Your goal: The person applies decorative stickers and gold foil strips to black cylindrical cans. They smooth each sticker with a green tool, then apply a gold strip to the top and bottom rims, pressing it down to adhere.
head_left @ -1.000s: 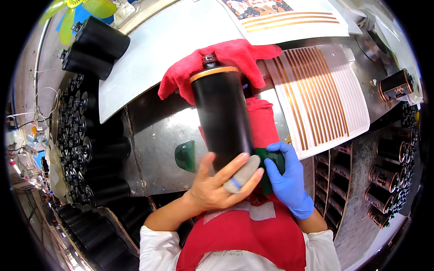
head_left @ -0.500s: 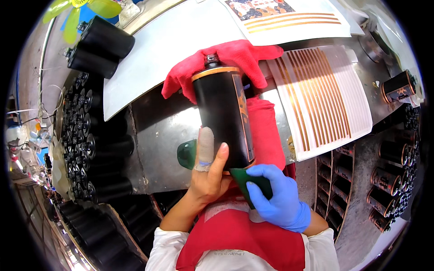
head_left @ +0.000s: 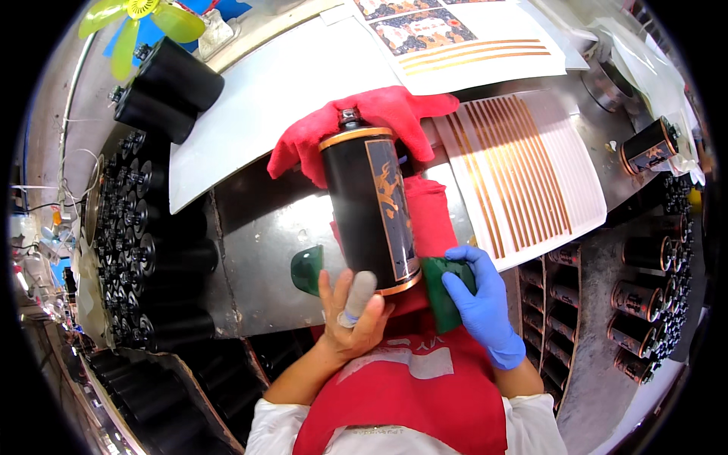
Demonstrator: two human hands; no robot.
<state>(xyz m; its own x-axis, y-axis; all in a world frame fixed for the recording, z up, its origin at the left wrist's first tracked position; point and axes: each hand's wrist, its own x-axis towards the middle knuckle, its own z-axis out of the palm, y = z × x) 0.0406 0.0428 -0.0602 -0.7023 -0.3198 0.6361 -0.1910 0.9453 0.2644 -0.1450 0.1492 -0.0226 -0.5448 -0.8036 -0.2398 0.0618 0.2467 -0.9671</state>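
Note:
A black cylindrical bottle [head_left: 350, 205] lies on red cloths [head_left: 299, 148], its neck pointing away from me. Orange-copper bands circle both its ends, and a decorated panel with a copper figure faces up and right. Close by the bottle's base is my left hand [head_left: 350, 322], bare with a grey cover on one finger; its fingers are spread and grip nothing. My right hand [head_left: 485, 307], in a blue glove, pinches a green flexible scraper [head_left: 447, 299] right of the base. Another green curved piece [head_left: 307, 271] rests on the metal table left of the bottle.
White sheets with copper strips [head_left: 523, 174] lie on the right, and a printed sheet [head_left: 485, 57] lies farther back. Many black bottles [head_left: 178, 258] are stacked at left; decorated ones [head_left: 637, 299] line the right. Two black bottles [head_left: 171, 83] and a yellow-green fan [head_left: 140, 23] stand far left.
My right hand has moved the scraper from the bottle's base out to its right side. The bottle has turned, showing more of its panel. My left hand has drawn down toward me.

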